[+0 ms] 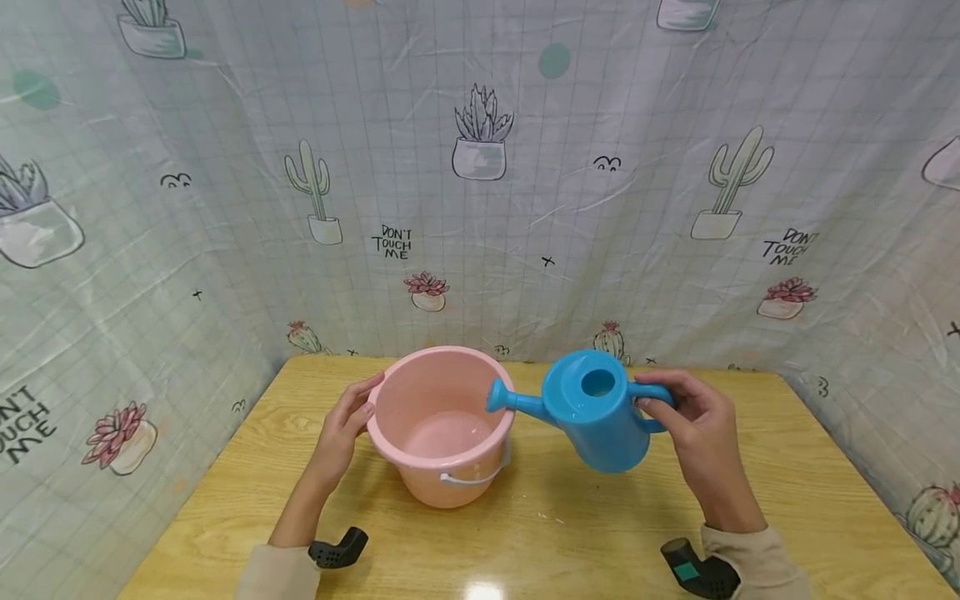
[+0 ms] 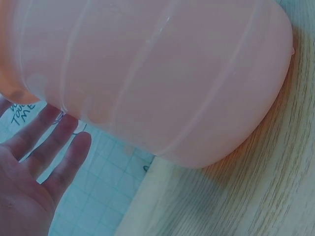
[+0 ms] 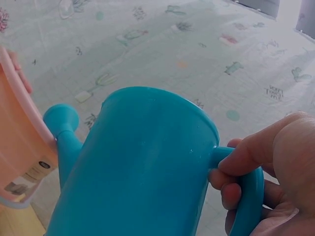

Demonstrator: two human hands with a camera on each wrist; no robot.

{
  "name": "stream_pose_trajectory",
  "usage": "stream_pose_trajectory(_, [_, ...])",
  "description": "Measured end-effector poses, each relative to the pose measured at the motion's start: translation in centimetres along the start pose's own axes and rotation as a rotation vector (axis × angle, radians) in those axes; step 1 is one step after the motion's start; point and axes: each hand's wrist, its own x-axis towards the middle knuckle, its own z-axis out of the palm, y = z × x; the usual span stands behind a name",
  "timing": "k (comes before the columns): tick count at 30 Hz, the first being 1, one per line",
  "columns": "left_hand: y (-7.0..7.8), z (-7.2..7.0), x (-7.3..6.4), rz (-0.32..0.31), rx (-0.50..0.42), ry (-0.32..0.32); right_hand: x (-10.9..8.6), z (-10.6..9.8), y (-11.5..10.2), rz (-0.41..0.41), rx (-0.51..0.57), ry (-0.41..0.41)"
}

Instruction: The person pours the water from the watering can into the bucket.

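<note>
A pink bucket [image 1: 450,483] stands upright on the table, its mouth facing up and its thin white handle [image 1: 474,480] hanging at the front. My left hand [image 1: 341,429] touches the bucket's left side at the rim; in the left wrist view its fingers [image 2: 69,160] are fairly straight against the outer wall. My right hand [image 1: 697,421] grips the loop handle [image 3: 251,196] of a blue watering can [image 1: 607,429]. The can is raised and leans left, with its spout's flared head [image 1: 497,395] over the bucket's right rim. No water stream shows at the spout.
The wooden table [image 1: 585,542] has a few small shiny specks near the bucket. A patterned cloth [image 1: 525,208] with cactus drawings encloses the back and both sides. Black devices [image 1: 341,550] sit at both wrists.
</note>
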Motion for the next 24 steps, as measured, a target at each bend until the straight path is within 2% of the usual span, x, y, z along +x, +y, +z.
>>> stream_pose_trajectory(10, [0.05,0.07,0.03,-0.004,-0.004,-0.002,0.23,-0.04,0.07,-0.005,0.047,-0.007])
stream_pose_trajectory(24, [0.30,0.12,-0.01,-0.013,0.005,0.003,0.31,-0.01,-0.02,0.011,0.015,0.008])
